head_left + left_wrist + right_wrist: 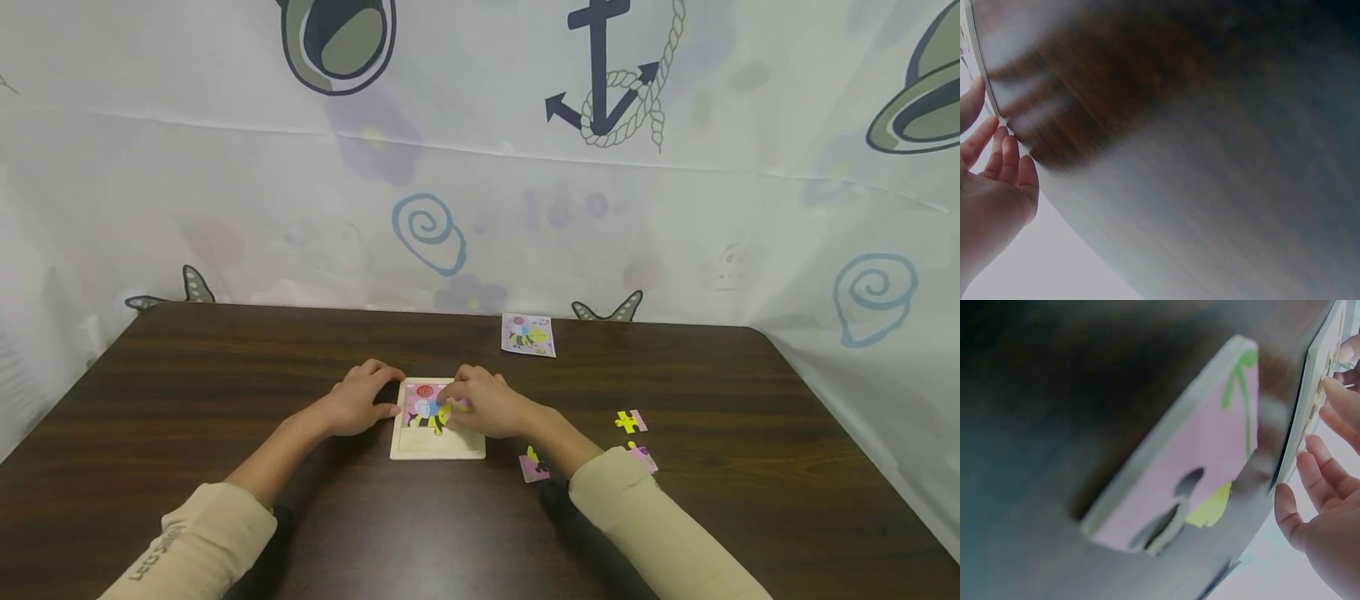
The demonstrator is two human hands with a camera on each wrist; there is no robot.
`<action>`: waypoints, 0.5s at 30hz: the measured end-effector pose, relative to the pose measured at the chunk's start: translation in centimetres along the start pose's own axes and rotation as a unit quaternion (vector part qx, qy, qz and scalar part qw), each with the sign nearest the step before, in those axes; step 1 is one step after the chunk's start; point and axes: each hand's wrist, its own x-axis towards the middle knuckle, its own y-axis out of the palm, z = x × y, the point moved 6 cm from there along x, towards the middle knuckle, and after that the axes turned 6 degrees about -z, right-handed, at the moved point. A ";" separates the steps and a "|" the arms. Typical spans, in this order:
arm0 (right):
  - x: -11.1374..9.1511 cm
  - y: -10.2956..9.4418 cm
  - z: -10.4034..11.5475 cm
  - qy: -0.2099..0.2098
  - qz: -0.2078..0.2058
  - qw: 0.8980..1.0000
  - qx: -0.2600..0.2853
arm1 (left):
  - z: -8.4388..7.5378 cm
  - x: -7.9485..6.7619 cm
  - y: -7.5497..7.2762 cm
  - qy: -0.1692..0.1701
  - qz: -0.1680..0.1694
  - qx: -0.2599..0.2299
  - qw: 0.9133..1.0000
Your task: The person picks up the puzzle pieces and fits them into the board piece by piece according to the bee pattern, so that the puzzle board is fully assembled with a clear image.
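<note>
Puzzle board (437,451) sits mid-worktop (225,367), well in from the far edge. Looks over half done imo: bottom strip's bare, three loose pieces (533,468) left off its right side. Left hand (362,402) has fingers spread at its left edge; right hand (491,407) covers its right, can't tell if pinching.

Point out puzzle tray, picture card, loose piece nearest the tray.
Puzzle tray (422,444): head view, bare lower part.
Picture card (528,335): head view, printed middle.
Loose piece (1207,447): right wrist view, pink face.

L sleeve (221,529) has dark txt (156,553), not clearly legible.
</note>
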 end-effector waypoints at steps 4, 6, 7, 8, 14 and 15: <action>-0.1 -0.2 0.0 -0.004 0.000 1.000 0.014 | 0.1 0.0 0.1 -0.001 -0.001 0.003 1.000; -0.2 -0.4 0.0 -0.007 -0.001 1.000 0.026 | 0.2 0.0 0.1 -0.002 -0.001 0.004 1.000; -0.3 -0.5 -0.1 -0.008 -0.001 0.999 0.031 | 0.2 0.1 0.1 -0.002 -0.001 0.004 1.000; -0.4 -0.6 -0.1 -0.011 -0.001 0.999 0.038 | 0.2 0.1 0.1 -0.003 -0.001 0.004 1.000; -1.0 -1.4 -0.7 -0.018 -0.005 0.997 0.077 | 0.1 -0.1 0.1 -0.003 -0.001 0.002 1.000; -1.1 -1.6 -0.9 -0.019 -0.006 0.997 0.080 | 0.1 -0.1 0.1 -0.002 -0.002 0.001 1.000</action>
